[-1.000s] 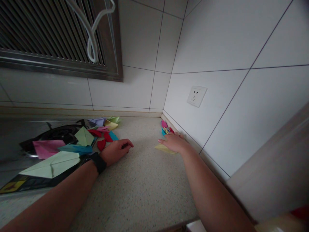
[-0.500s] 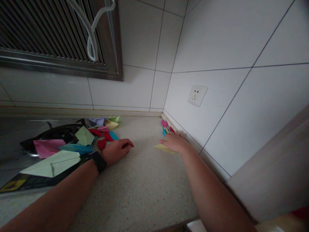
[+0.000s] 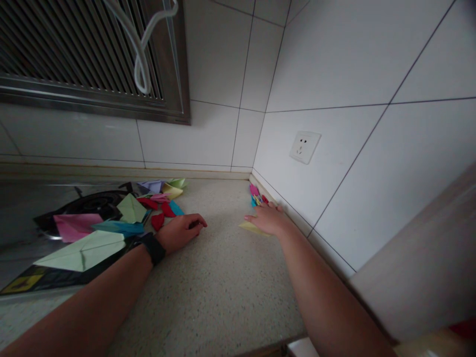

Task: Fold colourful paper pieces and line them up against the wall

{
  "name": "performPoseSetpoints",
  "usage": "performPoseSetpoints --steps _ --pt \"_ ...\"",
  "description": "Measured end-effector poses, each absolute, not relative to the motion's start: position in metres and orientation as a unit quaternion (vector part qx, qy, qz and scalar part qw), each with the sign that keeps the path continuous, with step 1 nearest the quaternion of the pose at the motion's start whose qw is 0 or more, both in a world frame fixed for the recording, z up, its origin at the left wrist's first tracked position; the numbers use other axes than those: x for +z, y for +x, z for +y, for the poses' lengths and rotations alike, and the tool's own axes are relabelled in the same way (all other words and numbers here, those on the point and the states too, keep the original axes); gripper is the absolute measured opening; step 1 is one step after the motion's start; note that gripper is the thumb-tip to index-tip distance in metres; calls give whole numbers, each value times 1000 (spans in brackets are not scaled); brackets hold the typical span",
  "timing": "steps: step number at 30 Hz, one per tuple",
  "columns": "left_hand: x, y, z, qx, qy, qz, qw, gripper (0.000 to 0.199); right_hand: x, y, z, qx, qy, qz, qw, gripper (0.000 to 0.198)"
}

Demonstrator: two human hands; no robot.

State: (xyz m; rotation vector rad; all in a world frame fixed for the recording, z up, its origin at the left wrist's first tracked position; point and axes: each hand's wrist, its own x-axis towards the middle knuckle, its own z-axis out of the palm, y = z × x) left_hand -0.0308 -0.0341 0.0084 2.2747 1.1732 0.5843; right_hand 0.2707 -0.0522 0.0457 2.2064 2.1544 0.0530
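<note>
My right hand (image 3: pixel 269 218) lies flat with fingers stretched out, over part of a pale yellow folded paper (image 3: pixel 250 227) on the counter. Its fingertips reach a small heap of coloured pieces in the corner, among them a magenta piece (image 3: pixel 254 190) and a blue piece (image 3: pixel 253 202); my hand partly hides them. My left hand (image 3: pixel 182 232), a dark band (image 3: pixel 152 249) at its wrist, rests on the counter with loosely curled fingers and nothing visible in them. Beside it lie red folded papers (image 3: pixel 157 221) and a blue one (image 3: pixel 176 208).
More folded papers, including a large pale green one (image 3: pixel 84 252) and a pink one (image 3: pixel 76 227), lie on and around the gas stove (image 3: pixel 92 202). A range hood (image 3: pixel 92 106) with a hanging white hose (image 3: pixel 142 59) is above. The tiled wall holds a socket (image 3: pixel 305 148).
Both hands stay almost where they were. The whole view has shifted very slightly to the right; the papers look unmoved.
</note>
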Motion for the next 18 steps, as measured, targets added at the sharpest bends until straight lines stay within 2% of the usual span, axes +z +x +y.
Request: performPoseSetpoints --steps 18 --pt "7 -32 -33 214 845 424 245 28 52 270 -55 16 718 696 13 64"
